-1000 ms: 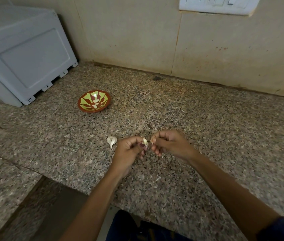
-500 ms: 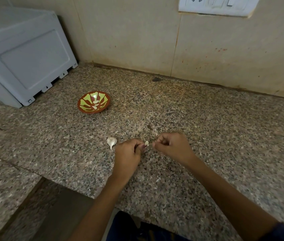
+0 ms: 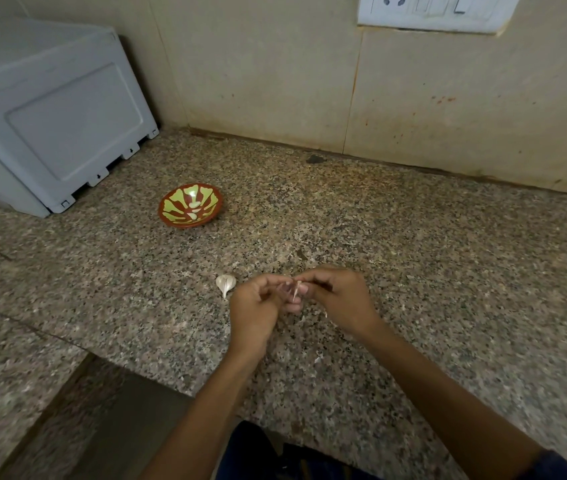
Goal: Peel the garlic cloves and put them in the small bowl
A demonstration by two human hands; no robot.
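Because a garlic clove [image 3: 294,289] is light, firm and slick beneath papery skin, it looks best pinched at its ends, as here: the left hand [image 3: 258,308] and right hand [image 3: 339,299] both grip it above the bench [image 3: 448,271]. Just left waits an unpeeled clove [image 3: 225,284]; farther off, the small bowl [image 3: 191,205] holds peeled ones.

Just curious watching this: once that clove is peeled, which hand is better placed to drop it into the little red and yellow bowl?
Probably the left hand. It pinches the small garlic clove and lies nearer the red and yellow bowl, up to its left; the right hand would cross over.
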